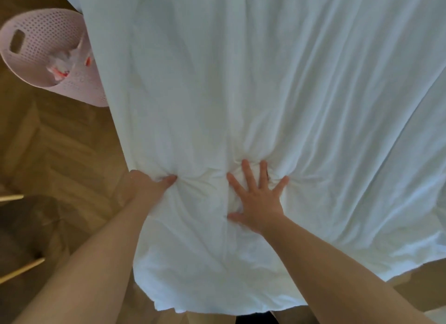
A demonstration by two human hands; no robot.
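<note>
In the head view, we see a white sheet (241, 82) filling most of the frame, from the top edge down to the lower middle. It is spread wide and creased in long folds that run toward the upper right. Its left edge slants from the upper left down to the centre left, and its near hem hangs in a loose curve along the bottom. What lies under it is hidden from us.

The left hand (144, 187) sits at centre left, right on that slanting edge. Its thumb (169, 179) lies on top of the cloth and the other fingers are tucked out of sight below it, so we read it as pinching the sheet's edge. Small puckers gather in the cloth around the thumb.

The right hand (259, 198) lies just right of centre, palm down on the sheet, its fingers (246, 171) spread wide and pressing into the fabric. Creases fan out from the fingertips. The two hands are apart, with a bunched stretch of sheet between them.

In the upper left, a pink perforated basket (36, 38) stands on the wooden herringbone floor (60, 142), partly covered by the sheet's edge. Inside it we make out white and orange-red scraps (60, 67), too blurred to tell what they are. Two pale wooden rods (21, 273) show at the lower left.
</note>
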